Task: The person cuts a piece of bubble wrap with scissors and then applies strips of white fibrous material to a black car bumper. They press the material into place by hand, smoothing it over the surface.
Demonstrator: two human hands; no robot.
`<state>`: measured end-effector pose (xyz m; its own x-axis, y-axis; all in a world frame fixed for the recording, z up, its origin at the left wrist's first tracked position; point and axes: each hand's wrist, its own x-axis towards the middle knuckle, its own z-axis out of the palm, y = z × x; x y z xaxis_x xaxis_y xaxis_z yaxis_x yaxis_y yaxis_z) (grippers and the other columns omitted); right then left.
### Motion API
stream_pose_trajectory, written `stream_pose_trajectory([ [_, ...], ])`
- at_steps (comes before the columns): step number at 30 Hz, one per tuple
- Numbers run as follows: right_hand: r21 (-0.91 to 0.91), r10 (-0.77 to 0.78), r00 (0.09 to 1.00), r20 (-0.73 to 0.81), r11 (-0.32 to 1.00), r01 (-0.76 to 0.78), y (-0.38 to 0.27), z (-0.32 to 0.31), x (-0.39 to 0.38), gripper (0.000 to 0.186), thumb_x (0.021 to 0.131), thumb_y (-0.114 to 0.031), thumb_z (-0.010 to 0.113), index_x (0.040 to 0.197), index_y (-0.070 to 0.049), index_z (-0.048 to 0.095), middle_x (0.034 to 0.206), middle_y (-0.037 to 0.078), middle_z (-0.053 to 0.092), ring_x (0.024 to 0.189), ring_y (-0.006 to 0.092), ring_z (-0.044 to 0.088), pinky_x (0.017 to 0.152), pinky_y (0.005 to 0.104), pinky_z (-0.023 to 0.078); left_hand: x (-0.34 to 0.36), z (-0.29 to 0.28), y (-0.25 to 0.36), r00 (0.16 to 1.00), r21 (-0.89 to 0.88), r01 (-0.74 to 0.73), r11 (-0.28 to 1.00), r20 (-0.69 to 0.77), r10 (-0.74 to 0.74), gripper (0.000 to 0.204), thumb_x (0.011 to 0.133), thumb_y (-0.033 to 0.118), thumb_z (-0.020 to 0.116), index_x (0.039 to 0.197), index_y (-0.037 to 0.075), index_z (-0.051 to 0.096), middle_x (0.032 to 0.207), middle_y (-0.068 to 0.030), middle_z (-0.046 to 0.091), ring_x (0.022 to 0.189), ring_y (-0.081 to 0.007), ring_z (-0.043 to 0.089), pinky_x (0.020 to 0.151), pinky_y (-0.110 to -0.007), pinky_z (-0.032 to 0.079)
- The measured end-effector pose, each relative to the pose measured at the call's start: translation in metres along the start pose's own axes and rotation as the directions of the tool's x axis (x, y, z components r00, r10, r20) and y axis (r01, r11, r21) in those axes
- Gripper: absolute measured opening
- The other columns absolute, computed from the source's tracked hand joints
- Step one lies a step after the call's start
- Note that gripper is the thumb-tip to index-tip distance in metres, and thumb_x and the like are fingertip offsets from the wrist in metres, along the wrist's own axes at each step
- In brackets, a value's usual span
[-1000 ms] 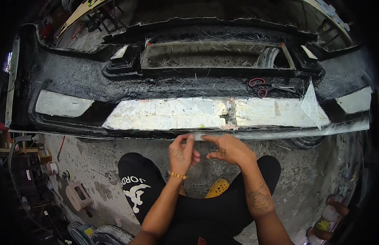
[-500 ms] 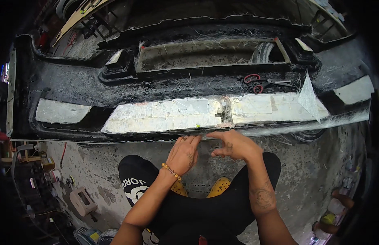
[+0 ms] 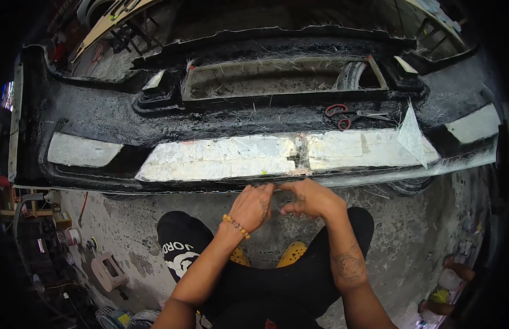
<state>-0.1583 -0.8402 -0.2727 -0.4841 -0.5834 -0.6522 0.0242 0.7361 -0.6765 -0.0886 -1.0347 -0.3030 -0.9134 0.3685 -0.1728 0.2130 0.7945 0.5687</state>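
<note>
One black panel [image 3: 221,122] stretches lengthwise left to right, its near edge at left hand [image 3: 251,208], grip impossible to tell, and right hand [image 3: 315,198], thumb and forefinger parted.

A worker's bare left hand [image 3: 251,208], wearing a yellow-beaded bracelet [image 3: 236,226], conceals its own palm at the near edge of a long black molded panel [image 3: 95,112]; whether its fingertips pinch anything is too small to tell, as with the bare right hand [image 3: 313,199]. Beneath the panel, a round, dark object [image 3: 412,187] shows only partly. Yellow perforated clogs [image 3: 291,253] disappear at the heels under black clothing [image 3: 265,288]. The left forearm covers part of a white print [image 3: 180,260] on the trouser leg. At lower right, another person's limbs [image 3: 458,270] fade into the dark rim, hands or feet unclear.
</note>
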Motion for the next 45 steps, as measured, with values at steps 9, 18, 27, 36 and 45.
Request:
stream_pose_trajectory([
  [9,-0.010,-0.240,0.959,-0.150,0.970,0.241,0.008,-0.006,-0.011,0.048,0.080,-0.030,0.080,0.118,-0.004,0.066,0.073,0.011,0.070,0.060,0.0219,0.066,0.056,0.0330,0.051,-0.017,-0.034,-0.004,0.983,-0.090,-0.063,0.994,-0.178,0.046,0.043,0.079,-0.004,0.058,0.122,0.000,0.056,0.101,-0.0199,0.066,0.096,-0.0360,0.063,0.089,-0.043,0.048],
  [18,-0.271,-0.404,0.871,-0.281,0.904,0.332,-0.016,0.036,0.012,0.053,0.086,-0.025,0.072,0.132,-0.005,0.053,0.125,0.017,0.061,0.101,0.0366,0.064,0.084,0.0443,0.053,-0.051,-0.062,-0.036,0.872,-0.413,0.062,0.908,-0.421,-0.251,0.022,0.087,-0.007,0.054,0.103,-0.001,0.067,0.089,-0.0139,0.072,0.079,-0.0252,0.072,0.070,-0.031,0.055],
  [27,-0.301,-0.187,0.968,-0.166,0.945,0.131,-0.018,0.047,0.031,0.053,0.089,-0.025,0.069,0.134,-0.003,0.051,0.123,0.019,0.063,0.106,0.0385,0.063,0.087,0.0452,0.053,-0.056,-0.067,-0.047,0.856,-0.534,0.066,0.843,-0.405,-0.323,0.022,0.087,-0.008,0.053,0.101,-0.002,0.068,0.086,-0.0109,0.072,0.074,-0.0180,0.070,0.067,-0.027,0.055],
  [36,0.115,-0.066,0.971,-0.229,0.989,0.094,-0.036,0.014,0.004,0.028,0.088,-0.021,0.074,0.109,-0.003,0.067,0.094,0.012,0.070,0.065,0.0215,0.063,0.059,0.0334,0.050,-0.057,-0.067,-0.054,0.874,-0.670,0.168,0.724,-0.239,-0.424,0.022,0.089,-0.005,0.053,0.104,-0.001,0.068,0.086,-0.0100,0.072,0.071,-0.0167,0.068,0.066,-0.027,0.054],
  [45,0.285,0.141,0.948,-0.284,0.957,-0.057,-0.031,0.070,-0.035,0.027,0.089,-0.024,0.071,0.100,0.000,0.068,0.076,0.011,0.068,0.063,0.0234,0.062,0.060,0.0353,0.048,-0.073,-0.053,0.001,0.835,-0.690,0.367,0.624,-0.052,-0.549,0.024,0.091,0.007,0.061,0.114,0.000,0.065,0.098,-0.0157,0.069,0.087,-0.0241,0.068,0.075,-0.033,0.053],
])
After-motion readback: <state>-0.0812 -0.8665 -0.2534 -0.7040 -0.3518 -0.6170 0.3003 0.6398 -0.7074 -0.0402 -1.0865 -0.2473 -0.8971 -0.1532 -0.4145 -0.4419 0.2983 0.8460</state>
